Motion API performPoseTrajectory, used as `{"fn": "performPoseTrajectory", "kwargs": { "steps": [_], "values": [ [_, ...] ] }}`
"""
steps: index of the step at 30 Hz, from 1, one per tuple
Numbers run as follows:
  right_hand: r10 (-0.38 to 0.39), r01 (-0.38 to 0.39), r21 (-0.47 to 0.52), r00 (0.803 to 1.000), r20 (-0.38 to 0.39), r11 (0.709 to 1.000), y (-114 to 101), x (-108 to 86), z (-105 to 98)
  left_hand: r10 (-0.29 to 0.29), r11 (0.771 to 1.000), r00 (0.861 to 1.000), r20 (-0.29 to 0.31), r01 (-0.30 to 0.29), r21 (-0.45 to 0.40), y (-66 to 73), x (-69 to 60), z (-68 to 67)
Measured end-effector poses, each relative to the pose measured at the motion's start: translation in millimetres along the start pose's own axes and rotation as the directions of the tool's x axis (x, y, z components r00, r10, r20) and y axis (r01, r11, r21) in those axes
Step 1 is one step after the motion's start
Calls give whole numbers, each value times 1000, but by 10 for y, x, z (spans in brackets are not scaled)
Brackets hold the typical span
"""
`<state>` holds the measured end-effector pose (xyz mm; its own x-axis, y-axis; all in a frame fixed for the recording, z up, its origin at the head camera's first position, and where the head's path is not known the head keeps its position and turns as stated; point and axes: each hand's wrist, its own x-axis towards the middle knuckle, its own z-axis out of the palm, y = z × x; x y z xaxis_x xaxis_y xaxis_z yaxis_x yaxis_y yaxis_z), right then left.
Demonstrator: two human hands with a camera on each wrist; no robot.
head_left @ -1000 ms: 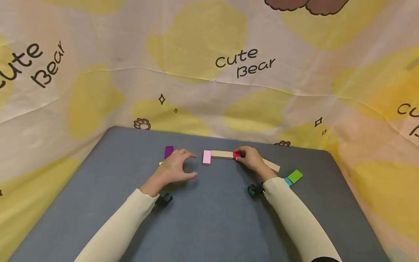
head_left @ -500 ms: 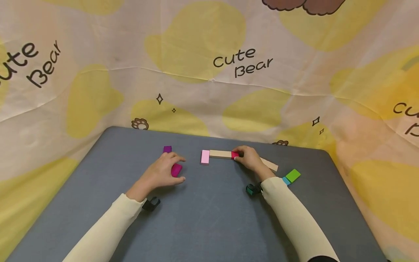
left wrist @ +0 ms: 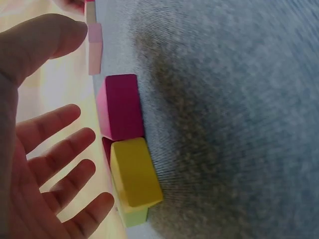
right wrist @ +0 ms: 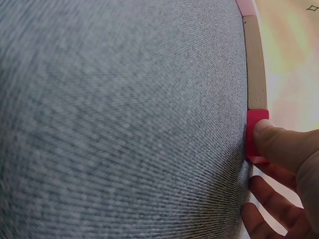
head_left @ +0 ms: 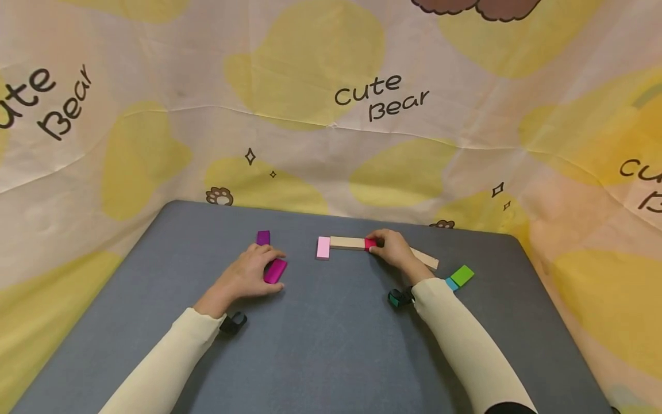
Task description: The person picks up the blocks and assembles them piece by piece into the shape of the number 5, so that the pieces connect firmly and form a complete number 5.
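One glossy red block, box-shaped with softened edges, sits right of centre in the head view, pinched by the thumb and fingers of your right hand, so that grip is narrow and loaded. Its left end meets a bare wooden plank, pale and straight-grained, which runs on to a flat pink block. Your left hand, left of centre, has a wide grip, thumb well apart from the fingers around a magenta block with a bevelled side; it holds nothing. The left wrist view shows you a yellow block against the magenta one, with a pale green block below it. Beyond that hand lies a purple block; at right, past a partly hidden second plank, a bright green block touches a blue block. Your worktop is grey-blue with rounded far corners, its surface finely ribbed up close. Creased cream cloth walls it in, printed with yellow blotches, paw prints and sparkles. You can read "cute Bear" at upper centre; the lettering at both edges is cut off.
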<state>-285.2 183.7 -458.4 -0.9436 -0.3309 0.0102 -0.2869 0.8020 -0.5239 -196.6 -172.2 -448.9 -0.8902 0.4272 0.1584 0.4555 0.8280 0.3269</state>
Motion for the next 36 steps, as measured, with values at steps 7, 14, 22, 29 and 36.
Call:
{"fn": "performPoseTrajectory", "kwargs": {
  "steps": [7,14,22,29,36],
  "values": [
    [-10,10,-11,1000,-8,1000,16,3,-5,22,999,1000,10,-22,30,-62,16,46],
    [4,-4,-9,1000,-8,1000,25,22,4,40,998,999,16,-41,48,-101,27,56],
    [9,-9,3,1000,-5,1000,40,27,14,48,997,999,26,-49,51,-125,38,62],
    [9,-9,-4,1000,-1,1000,63,26,39,41,998,999,35,-42,53,-132,34,91],
    [-4,4,2,1000,-13,1000,46,25,18,26,998,999,22,-28,58,-137,78,91]
  ]
}}
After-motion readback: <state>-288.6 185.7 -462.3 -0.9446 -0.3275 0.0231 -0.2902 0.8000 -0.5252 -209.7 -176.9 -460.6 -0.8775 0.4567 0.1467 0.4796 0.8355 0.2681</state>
